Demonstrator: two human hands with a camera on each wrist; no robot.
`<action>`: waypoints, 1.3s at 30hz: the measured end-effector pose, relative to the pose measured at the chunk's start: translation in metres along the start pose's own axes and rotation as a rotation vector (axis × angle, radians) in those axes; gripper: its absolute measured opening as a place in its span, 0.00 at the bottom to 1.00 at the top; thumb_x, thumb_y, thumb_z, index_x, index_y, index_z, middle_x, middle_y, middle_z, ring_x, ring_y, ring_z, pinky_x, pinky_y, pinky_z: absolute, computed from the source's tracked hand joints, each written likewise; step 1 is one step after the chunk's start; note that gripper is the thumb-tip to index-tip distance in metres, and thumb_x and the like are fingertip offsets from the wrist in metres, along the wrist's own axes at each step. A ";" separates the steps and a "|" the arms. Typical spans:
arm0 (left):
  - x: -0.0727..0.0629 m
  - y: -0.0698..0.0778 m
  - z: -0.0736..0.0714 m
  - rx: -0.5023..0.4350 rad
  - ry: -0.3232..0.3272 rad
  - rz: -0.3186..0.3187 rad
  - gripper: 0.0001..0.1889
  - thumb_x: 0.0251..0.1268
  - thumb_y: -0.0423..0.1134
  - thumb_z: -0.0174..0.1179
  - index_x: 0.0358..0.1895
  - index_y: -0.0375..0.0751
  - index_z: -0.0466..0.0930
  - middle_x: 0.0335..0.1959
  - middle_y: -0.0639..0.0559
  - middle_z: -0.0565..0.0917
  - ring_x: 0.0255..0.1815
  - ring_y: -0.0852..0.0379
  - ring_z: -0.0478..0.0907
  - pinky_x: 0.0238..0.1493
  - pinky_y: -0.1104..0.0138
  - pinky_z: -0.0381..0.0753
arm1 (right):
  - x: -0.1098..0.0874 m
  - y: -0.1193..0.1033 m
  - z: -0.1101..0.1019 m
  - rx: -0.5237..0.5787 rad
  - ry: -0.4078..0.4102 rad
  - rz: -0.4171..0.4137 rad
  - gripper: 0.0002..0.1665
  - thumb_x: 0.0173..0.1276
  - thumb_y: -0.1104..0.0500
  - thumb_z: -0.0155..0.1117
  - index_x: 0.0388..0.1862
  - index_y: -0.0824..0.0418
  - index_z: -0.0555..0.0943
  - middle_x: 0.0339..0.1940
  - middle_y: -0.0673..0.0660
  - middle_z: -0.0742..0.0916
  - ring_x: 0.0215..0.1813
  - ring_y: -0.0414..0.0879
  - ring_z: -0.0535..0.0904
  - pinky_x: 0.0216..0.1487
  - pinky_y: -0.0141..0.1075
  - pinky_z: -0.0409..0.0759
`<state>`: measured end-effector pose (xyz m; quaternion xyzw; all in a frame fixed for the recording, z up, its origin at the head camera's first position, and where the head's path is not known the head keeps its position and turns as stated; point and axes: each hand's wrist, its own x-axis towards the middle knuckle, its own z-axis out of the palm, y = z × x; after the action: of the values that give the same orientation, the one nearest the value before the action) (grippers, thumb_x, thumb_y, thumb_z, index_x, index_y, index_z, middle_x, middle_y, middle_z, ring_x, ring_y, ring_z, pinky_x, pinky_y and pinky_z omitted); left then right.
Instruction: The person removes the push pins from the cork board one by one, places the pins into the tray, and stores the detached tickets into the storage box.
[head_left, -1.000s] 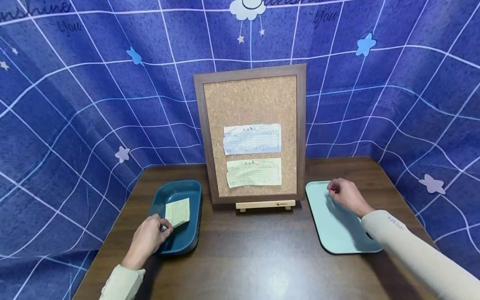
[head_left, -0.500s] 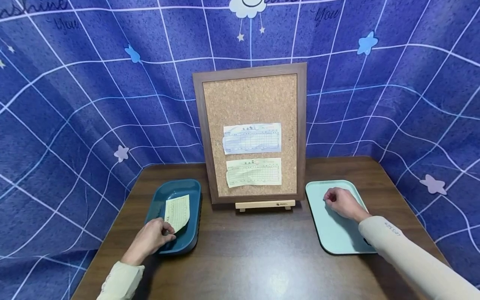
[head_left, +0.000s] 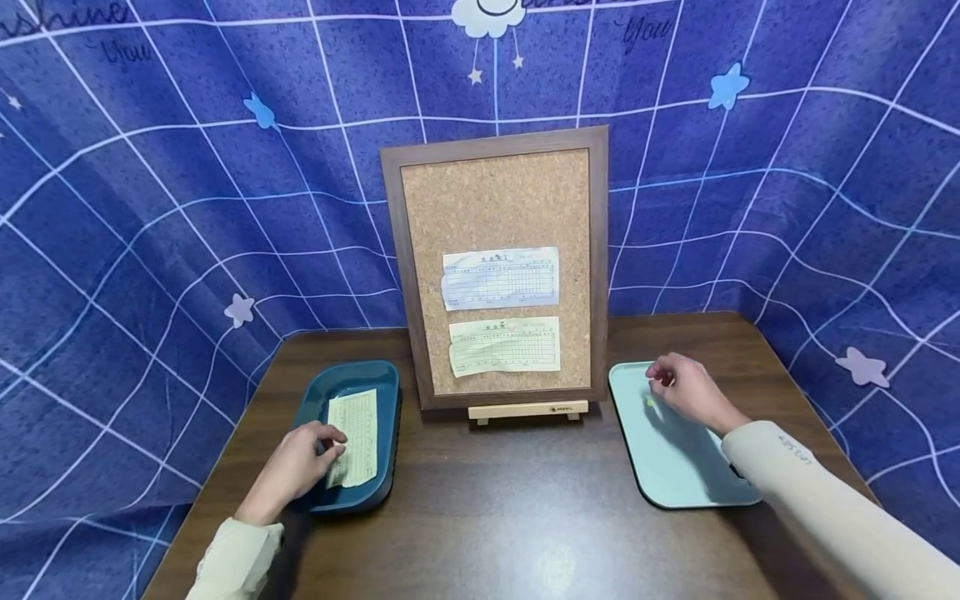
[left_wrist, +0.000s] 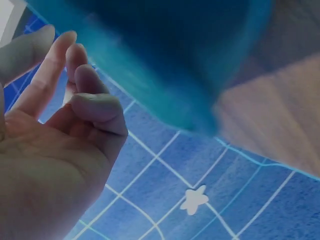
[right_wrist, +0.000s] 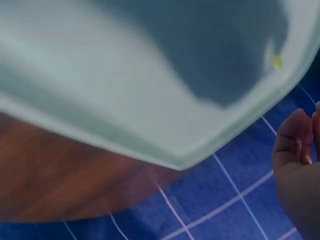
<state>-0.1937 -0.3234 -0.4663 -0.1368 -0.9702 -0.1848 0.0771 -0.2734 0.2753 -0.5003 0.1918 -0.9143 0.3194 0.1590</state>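
Loose slip (head_left: 360, 425): thin printed paper, matt. Blue tray (head_left: 367, 375): looks like plastic, smooth, glossy. Mint tray (head_left: 637, 433): plastic look, smooth, soft sheen. Yellow piece (head_left: 650, 402): too small to tell material. Upper slip (head_left: 501, 279), lower slip (head_left: 504, 346): thin paper, creased, matt. Board (head_left: 495, 200): cork, speckled, rough, matt. Frame (head_left: 406, 250): brown wood look, low sheen. Stand (head_left: 525, 410): pale wood look, smooth. Worktop (head_left: 480, 500): dark wood grain, smooth, glossy with bright glare. Backdrop (head_left: 300, 167): cloth, matt, rippled. Sleeves (head_left: 817, 483): cloth, matt.
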 end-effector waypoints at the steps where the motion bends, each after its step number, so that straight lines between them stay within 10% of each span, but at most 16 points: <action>1: 0.002 0.001 -0.001 0.001 0.017 0.009 0.04 0.54 0.30 0.66 0.32 0.43 0.84 0.29 0.55 0.78 0.27 0.57 0.73 0.30 0.62 0.72 | 0.002 -0.003 -0.003 0.002 0.015 -0.008 0.07 0.50 0.72 0.65 0.27 0.62 0.80 0.25 0.52 0.79 0.28 0.46 0.76 0.29 0.35 0.72; 39: 0.090 0.097 -0.016 -0.205 0.264 0.100 0.08 0.66 0.37 0.57 0.46 0.40 0.79 0.30 0.52 0.78 0.29 0.56 0.73 0.31 0.62 0.72 | 0.054 -0.114 -0.024 0.081 0.269 -0.314 0.10 0.55 0.70 0.65 0.35 0.61 0.80 0.33 0.52 0.80 0.32 0.42 0.76 0.34 0.29 0.71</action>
<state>-0.2487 -0.2212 -0.4006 -0.1665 -0.9196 -0.2953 0.1985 -0.2651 0.1948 -0.4007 0.2937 -0.8302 0.3500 0.3193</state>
